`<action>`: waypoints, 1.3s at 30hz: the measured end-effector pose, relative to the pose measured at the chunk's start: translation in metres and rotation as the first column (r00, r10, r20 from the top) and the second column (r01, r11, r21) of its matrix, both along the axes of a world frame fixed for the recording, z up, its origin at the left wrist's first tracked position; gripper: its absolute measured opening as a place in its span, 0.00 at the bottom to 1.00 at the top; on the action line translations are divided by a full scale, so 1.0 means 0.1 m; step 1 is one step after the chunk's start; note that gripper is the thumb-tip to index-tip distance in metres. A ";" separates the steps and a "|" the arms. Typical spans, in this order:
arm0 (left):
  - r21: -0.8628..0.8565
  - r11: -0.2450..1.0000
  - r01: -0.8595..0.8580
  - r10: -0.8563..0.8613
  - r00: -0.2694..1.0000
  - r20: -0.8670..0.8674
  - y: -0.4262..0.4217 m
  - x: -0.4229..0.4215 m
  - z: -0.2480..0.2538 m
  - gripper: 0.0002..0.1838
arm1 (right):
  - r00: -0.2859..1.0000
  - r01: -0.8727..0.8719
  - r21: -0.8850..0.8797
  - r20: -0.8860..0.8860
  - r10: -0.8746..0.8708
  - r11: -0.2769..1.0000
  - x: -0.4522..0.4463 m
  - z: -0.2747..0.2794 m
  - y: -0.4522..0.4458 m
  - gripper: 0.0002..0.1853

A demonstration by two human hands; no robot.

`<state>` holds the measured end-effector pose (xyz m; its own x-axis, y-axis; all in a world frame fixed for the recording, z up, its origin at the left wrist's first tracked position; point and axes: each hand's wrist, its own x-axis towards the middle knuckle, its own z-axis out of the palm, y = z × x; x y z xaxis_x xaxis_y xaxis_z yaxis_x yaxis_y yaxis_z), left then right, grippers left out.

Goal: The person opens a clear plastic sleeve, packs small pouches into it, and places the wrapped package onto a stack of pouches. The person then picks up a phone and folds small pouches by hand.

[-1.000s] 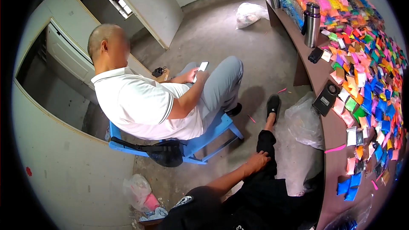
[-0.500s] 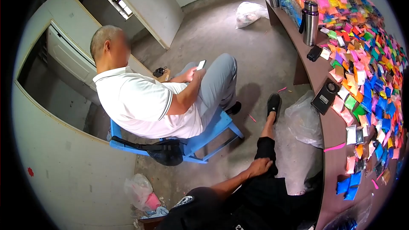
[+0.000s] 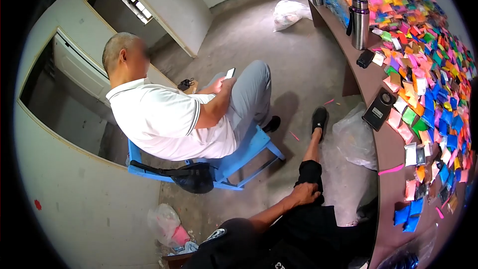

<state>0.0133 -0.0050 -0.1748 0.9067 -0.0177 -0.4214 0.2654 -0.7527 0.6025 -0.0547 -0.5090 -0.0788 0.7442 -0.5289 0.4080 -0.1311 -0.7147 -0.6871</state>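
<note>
My left hand point(image 3: 304, 194) lies at the knee of my black trouser leg point(image 3: 311, 173), its fingers curled against the cloth. The trouser leg ends above the ankle, and a black shoe point(image 3: 319, 118) rests on the concrete floor. My right hand is out of view. To the right, a brown table point(image 3: 391, 152) bears a large spread of small coloured packets point(image 3: 438, 104). Near its edge are a black device with a round dial point(image 3: 380, 109), a pink plastic strip point(image 3: 391, 170) and several blue packets point(image 3: 411, 214).
Another person in a white shirt point(image 3: 154, 114) sits on a blue chair point(image 3: 244, 164), holding a phone point(image 3: 230, 73). A black bag point(image 3: 194, 177) hangs on the chair. Clear plastic point(image 3: 353, 137) lies beside the table. Two steel flasks stand on it, the nearer flask point(image 3: 360, 25) by a black pouch point(image 3: 365, 59).
The view has shifted slightly, so most things sit a little further left. My left hand stays at the knee, its fingers turned slightly. The other person keeps holding the phone.
</note>
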 end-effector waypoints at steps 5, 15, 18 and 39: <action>-0.004 0.993 -0.120 0.115 0.941 0.319 0.25 0.31 -0.13 0.15 | 1.000 -0.005 -0.009 -0.009 0.005 1.000 0.00 0.01 0.03 0.25; 0.258 0.962 -0.092 -0.015 0.923 0.385 0.04 0.10 -0.89 0.12 | 1.000 -0.008 -0.011 -0.018 0.007 1.000 -0.01 -0.01 0.05 0.25; 0.238 0.965 -0.110 0.003 0.913 0.409 0.06 0.10 -0.89 0.11 | 1.000 -0.012 -0.013 -0.017 0.012 1.000 0.00 -0.02 0.05 0.25; 0.324 0.941 -0.097 -0.028 0.932 0.361 -0.01 0.19 -0.77 0.08 | 0.999 -0.014 0.007 -0.030 0.014 1.000 -0.03 -0.12 0.01 0.26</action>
